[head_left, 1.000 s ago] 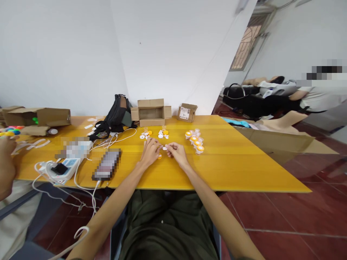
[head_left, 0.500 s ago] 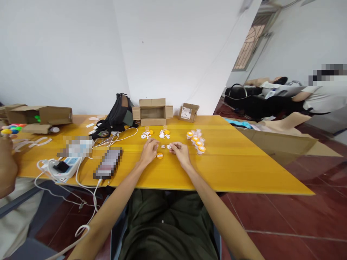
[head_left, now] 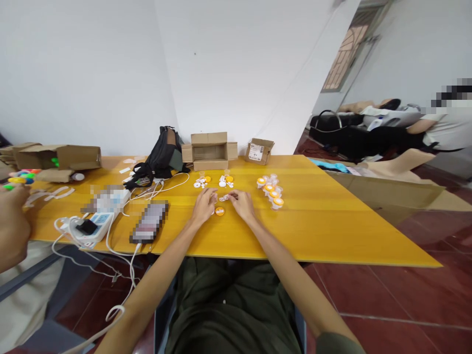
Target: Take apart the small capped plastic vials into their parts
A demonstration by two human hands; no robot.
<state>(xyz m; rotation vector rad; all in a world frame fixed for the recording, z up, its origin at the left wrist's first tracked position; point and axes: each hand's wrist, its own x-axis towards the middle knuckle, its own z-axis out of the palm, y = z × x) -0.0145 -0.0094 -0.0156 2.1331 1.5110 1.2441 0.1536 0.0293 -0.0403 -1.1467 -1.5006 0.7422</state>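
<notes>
My left hand (head_left: pixel 203 205) is closed, its fingers curled around what looks like a small clear cup (head_left: pixel 215 198), mostly hidden by the fingers. Opposite it, my right hand (head_left: pixel 242 204) pinches a small white piece with dark markings (head_left: pixel 226 197) at the fingertips. Another such piece lies against it, between the hands. Just below sits an orange lid (head_left: pixel 220 211) with white bits in it. Beyond my fingers are two groups of white discs and small pieces (head_left: pixel 222 184), each with an orange lid (head_left: pixel 208 179) and a clear cup (head_left: pixel 226 172).
Several clear cups with orange lids (head_left: pixel 274 194) stand together at right. An open cardboard box (head_left: pixel 210 164), a smaller box (head_left: pixel 259 151) and a black backpack (head_left: pixel 162 155) line the back. A phone (head_left: pixel 149 222), power strip (head_left: pixel 99 223) and cables lie left, near another person's hand (head_left: pixel 13 221).
My right hand has moved slightly left, bringing its white piece up against the other one. The view has shifted a little. At far left, the other person's hand has moved with colourful pieces.
</notes>
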